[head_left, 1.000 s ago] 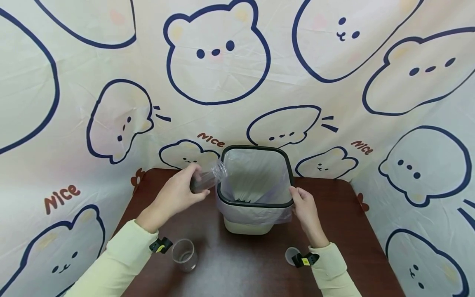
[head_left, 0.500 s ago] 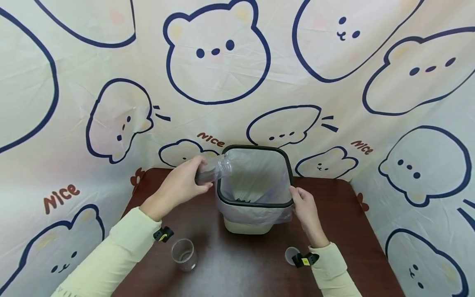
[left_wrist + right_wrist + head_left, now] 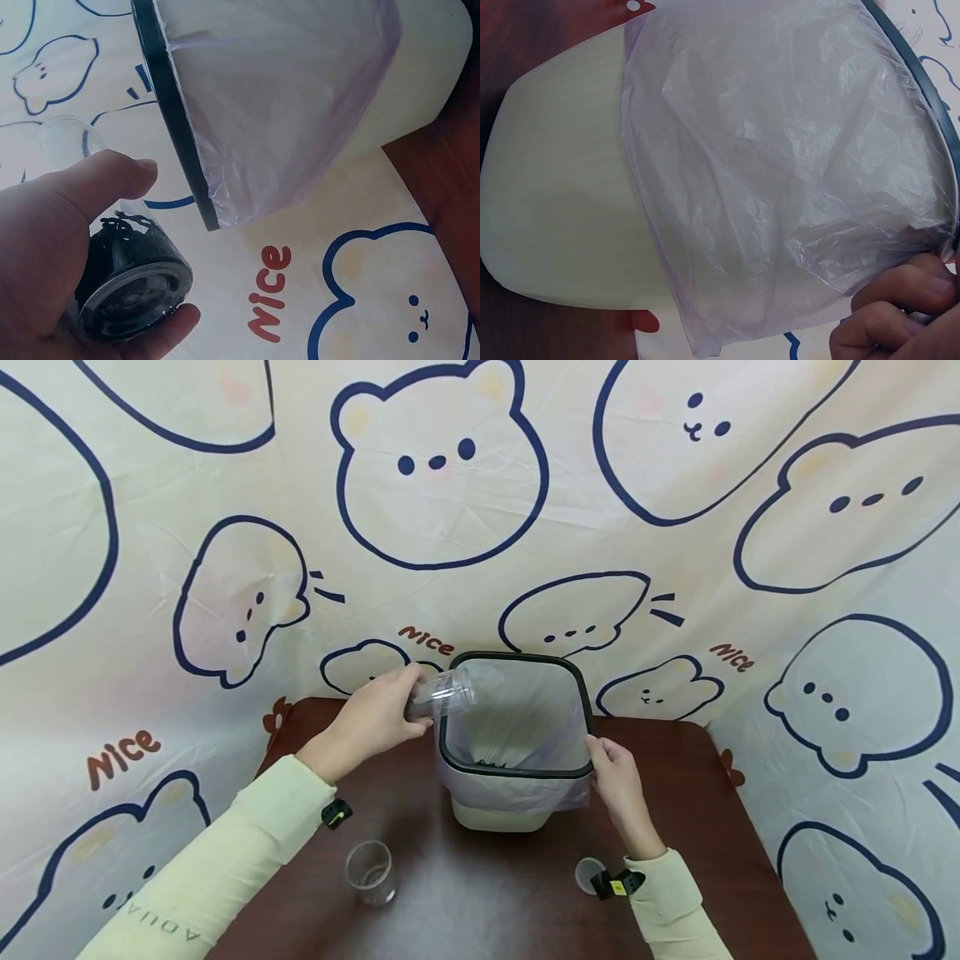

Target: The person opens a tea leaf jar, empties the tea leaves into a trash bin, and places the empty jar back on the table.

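My left hand grips a clear plastic jar, tipped on its side with its mouth over the left rim of a trash can. In the left wrist view, black stringy contents lie toward the jar's base, thumb and fingers curled around it. The trash can is cream with a dark rim and a pale purple bag folded over its outside. At the right side of that rim, my right hand pinches the edge with its fingers curled. Small dark bits show inside the can.
A clear cup stands on the dark brown table at front left. A small round whitish disc lies near my right wrist. Behind the table hangs a cloth printed with cartoon bears.
My left hand has moved right and slightly up, bringing the jar's mouth over the can's rim and tilting it closer to level. The right hand stays on the rim.
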Demonstrator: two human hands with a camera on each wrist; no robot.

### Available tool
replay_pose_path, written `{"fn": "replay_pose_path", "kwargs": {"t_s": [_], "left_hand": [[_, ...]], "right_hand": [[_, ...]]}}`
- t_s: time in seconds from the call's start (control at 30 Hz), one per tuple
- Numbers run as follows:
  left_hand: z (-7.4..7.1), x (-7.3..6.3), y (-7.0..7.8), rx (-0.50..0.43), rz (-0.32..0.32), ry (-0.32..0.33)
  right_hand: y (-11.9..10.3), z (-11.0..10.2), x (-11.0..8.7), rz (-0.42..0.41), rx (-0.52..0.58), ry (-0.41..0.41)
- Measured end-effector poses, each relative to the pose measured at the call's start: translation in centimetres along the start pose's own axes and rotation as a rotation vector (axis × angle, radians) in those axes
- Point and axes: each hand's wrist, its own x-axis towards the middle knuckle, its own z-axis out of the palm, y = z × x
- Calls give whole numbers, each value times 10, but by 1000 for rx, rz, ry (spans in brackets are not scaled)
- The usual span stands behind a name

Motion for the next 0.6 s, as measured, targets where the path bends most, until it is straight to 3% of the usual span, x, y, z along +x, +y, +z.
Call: {"fn": "replay_pose_path", "kwargs": {"t_s": [0.17,0.43,0.6], "left_hand": [[1,6,-1,37,19,-6],[4,18,-2,172,159,58],[5,23,-1,240,186,65]], "right_hand": [[-1,0,0,2,1,-4],[3,1,1,-7,-4,5],[3,1,0,-13,-23,12]]}}
